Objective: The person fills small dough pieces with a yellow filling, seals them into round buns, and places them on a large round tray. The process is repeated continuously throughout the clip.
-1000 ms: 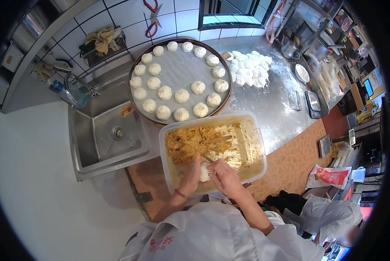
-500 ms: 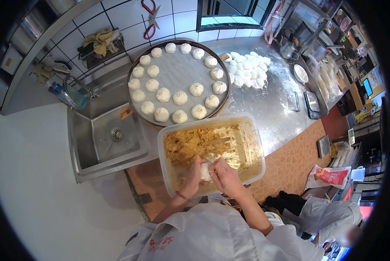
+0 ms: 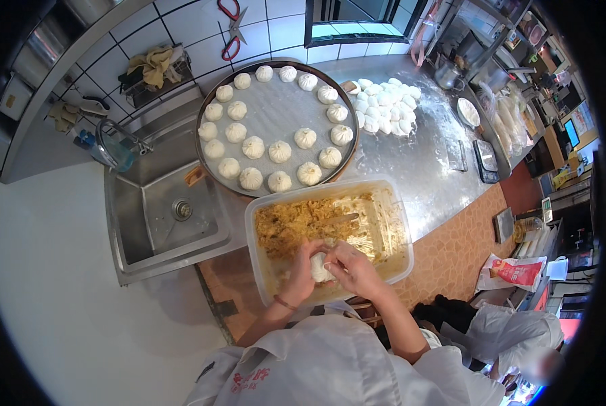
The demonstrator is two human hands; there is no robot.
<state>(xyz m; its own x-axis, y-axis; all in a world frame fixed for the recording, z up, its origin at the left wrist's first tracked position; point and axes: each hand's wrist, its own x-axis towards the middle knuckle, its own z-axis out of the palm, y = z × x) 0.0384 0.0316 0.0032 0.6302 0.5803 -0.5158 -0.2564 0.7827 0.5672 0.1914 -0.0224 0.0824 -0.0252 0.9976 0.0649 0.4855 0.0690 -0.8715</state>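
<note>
Over the near side of a translucent plastic tub point(image 3: 406, 233), my left hand point(image 3: 299, 276) cups a white dough bun point(image 3: 321, 268) from its left. My right hand point(image 3: 354, 272) closes on the same bun, its fingers bent at the dough's upper edge. Part of the bun is hidden by my fingers. Yellow-brown shredded filling point(image 3: 281, 224) lies in the tub's left half, with a wooden stick-like handle point(image 3: 341, 218) resting in it. Just beyond the tub, several pleated buns point(image 3: 279, 151) sit spaced out on a large round lined tray point(image 3: 269, 105).
Floured white dough pieces point(image 3: 386, 105) lie bunched on the steel counter point(image 3: 411, 179). A sink point(image 3: 164, 223) with a tap is at left. Scales point(image 3: 485, 161) and a white bowl point(image 3: 468, 113) stand at right. Red-handled scissors point(image 3: 233, 30) hang on the wall. Another person point(image 3: 506, 335) is at lower right.
My right hand has shifted slightly upward and round the dough's far edge. My left fingers have risen and curled further over the bun. Tray and tub stay in place.
</note>
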